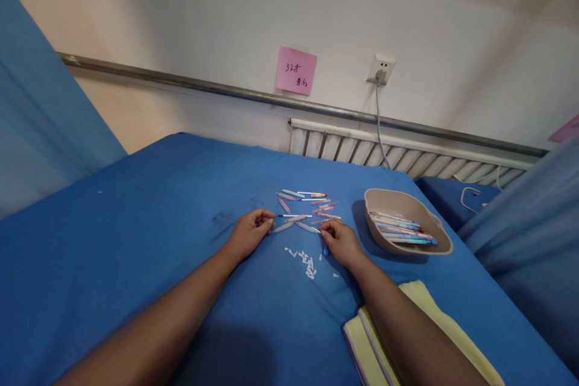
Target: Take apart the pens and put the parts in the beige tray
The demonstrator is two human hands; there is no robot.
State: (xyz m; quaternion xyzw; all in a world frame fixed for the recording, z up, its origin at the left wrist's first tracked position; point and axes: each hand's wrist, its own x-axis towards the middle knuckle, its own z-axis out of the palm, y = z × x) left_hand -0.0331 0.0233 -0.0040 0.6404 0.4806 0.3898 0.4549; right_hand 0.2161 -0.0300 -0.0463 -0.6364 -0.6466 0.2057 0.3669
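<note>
Disassembled pen parts lie on the blue sheet. My left hand is closed, fingertips pinched at the dark end of a thin white pen refill. A grey pen barrel lies just beside those fingertips. My right hand is closed too, its fingertips at the white end of another slim grey pen barrel. Beyond the hands lie more refills, a grey barrel and several pink clear pen pieces. Small white pen parts are scattered nearer to me, with a small blue piece by my right hand.
A beige basket of pens stands at the right. A folded yellow cloth lies under my right forearm. Behind the blue-covered bed are a radiator, a metal rail and a wall socket. Blue curtains hang at both sides.
</note>
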